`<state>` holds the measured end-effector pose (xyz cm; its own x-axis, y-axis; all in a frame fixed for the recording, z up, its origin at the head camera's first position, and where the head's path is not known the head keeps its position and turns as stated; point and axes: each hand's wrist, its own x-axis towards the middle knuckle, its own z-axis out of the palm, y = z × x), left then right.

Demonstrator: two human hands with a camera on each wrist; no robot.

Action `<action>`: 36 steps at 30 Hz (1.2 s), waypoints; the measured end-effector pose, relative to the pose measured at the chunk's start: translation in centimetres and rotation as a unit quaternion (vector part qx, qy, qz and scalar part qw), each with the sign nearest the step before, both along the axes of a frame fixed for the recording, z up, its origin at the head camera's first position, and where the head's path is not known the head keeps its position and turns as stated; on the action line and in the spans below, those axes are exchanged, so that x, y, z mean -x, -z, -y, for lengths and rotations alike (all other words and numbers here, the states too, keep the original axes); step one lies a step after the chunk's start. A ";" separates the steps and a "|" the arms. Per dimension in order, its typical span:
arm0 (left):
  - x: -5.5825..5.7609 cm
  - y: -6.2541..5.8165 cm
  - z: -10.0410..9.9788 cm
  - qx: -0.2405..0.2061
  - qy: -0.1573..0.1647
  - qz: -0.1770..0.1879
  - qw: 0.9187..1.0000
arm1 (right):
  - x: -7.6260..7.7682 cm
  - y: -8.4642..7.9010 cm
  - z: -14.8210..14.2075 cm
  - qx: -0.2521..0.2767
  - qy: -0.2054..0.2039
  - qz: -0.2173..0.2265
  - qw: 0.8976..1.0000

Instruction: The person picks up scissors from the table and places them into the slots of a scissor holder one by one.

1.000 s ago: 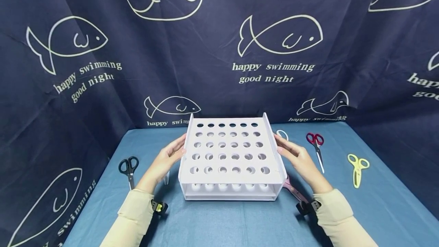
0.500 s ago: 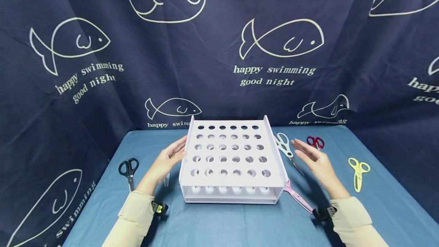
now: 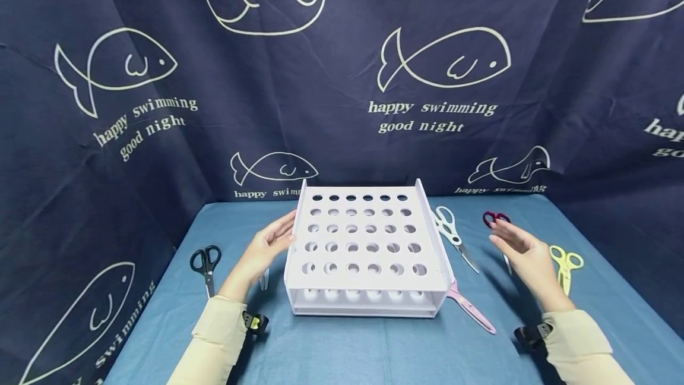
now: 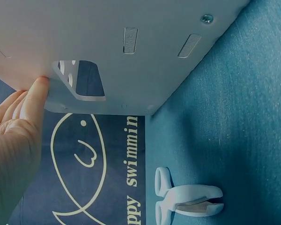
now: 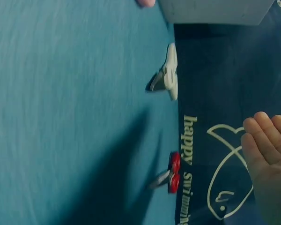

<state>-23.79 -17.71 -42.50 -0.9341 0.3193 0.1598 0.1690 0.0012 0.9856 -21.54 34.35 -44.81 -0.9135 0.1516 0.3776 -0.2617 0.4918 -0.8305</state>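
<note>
A white rack (image 3: 362, 238) with rows of round holes stands on the blue-covered table. My left hand (image 3: 262, 251) rests on its left side, fingers extended. In the left wrist view, the thumb touches the rack's side panel (image 4: 103, 47) just beside a cutout. My right hand (image 3: 526, 257) is raised off to the right of the rack, holding nothing, its fingers loosely extended. It overlaps red-handled scissors (image 3: 488, 219) and hides part of them. Between rack and right hand lie white-handled scissors (image 3: 455, 240) and pink scissors (image 3: 472, 312), whose handle end is hidden by the rack.
Yellow scissors (image 3: 564, 269) lie at the right, partly behind the right hand. Black-handled scissors (image 3: 208, 272) lie at the left. Small pale scissors (image 4: 189, 197) sit under the left wrist. A dark curtain (image 3: 342, 106) with fish drawings hangs along the table's back edge.
The right hand has let go of the rack's right side and moved rightward, uncovering the white-handled and pink scissors. The left hand stays at the rack's left side.
</note>
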 end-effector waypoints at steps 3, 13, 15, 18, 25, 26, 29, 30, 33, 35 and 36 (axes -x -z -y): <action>0.1 -0.2 -0.1 0.000 0.002 0.003 1.000 | 0.1 -0.1 -0.9 0.006 0.003 0.004 1.000; -0.1 -0.1 0.3 -0.003 -0.007 -0.011 1.000 | 0.4 -0.6 -3.4 -0.046 0.032 0.023 0.998; -0.1 0.0 0.3 -0.004 -0.004 -0.009 1.000 | 0.2 -0.2 -4.3 -0.055 0.046 0.031 0.997; -0.1 0.0 0.1 -0.005 0.003 -0.005 1.000 | 0.0 0.4 -5.6 -0.071 0.074 0.055 0.993; -0.1 0.0 -0.2 -0.004 -0.002 0.005 1.000 | -0.1 1.1 -7.8 -0.107 0.109 0.094 0.984; -0.1 0.0 -0.2 -0.003 -0.001 0.004 1.000 | 0.0 1.1 -8.0 -0.104 0.109 0.095 0.984; -0.1 -0.1 -0.1 -0.002 -0.002 0.004 1.000 | 0.0 0.9 -8.4 -0.091 0.105 0.091 0.986; -0.1 0.0 -0.1 -0.002 -0.002 0.002 1.000 | 0.0 0.9 -8.5 -0.087 0.101 0.089 0.987; -0.1 0.0 -0.1 -0.003 -0.004 0.002 1.000 | 0.0 0.9 -8.9 -0.077 0.097 0.084 0.989; 0.0 0.1 0.0 -0.003 -0.002 0.001 1.000 | 0.1 1.0 -9.1 -0.077 0.097 0.087 0.988; 0.0 0.1 0.0 -0.003 -0.002 0.001 1.000 | 0.1 1.1 -9.2 -0.078 0.099 0.088 0.988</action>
<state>-23.76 -17.67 -42.64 -0.9359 0.3146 0.1588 0.1661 -0.0036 0.9861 -21.63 43.55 -45.86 -0.9253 0.2860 0.2492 -0.0068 0.6443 -0.7648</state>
